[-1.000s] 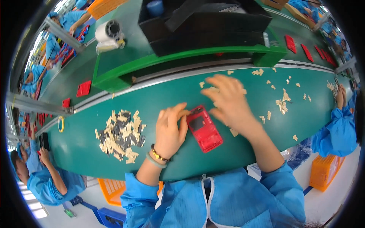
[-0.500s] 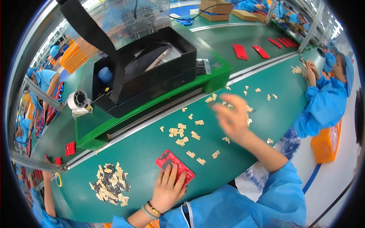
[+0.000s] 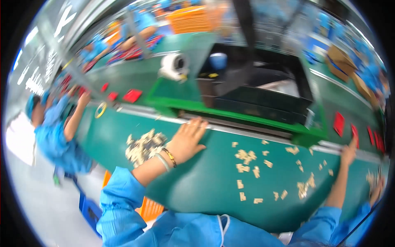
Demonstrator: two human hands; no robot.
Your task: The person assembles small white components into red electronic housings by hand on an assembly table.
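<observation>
My left hand [image 3: 187, 140] is stretched out over the green bench at its far edge, fingers straight and thumb apart, palm down. Nothing shows in it. Beside its wrist lies a heap of small cream and dark pieces [image 3: 142, 148]. On the far right, my right hand [image 3: 349, 153] reaches across the metal rail, its fingertips closed at the near end of a red plastic case [image 3: 354, 131] on the green belt; blur softens the grip. Several cream L-shaped pieces [image 3: 246, 156] are scattered over the bench between my hands.
Beyond the rail, a green stand [image 3: 247, 112] carries a black tray [image 3: 267, 103] and a white tape roll [image 3: 175, 66]. Another red case [image 3: 338, 123] lies right of the stand, and one [image 3: 132, 95] lies left. A co-worker [image 3: 61, 127] sits at left; another's hand [image 3: 376, 189] is at right.
My view has swung left. My left hand has left the red case on the near bench and moved to the far edge; that case no longer shows there. My right hand has reached to the belt.
</observation>
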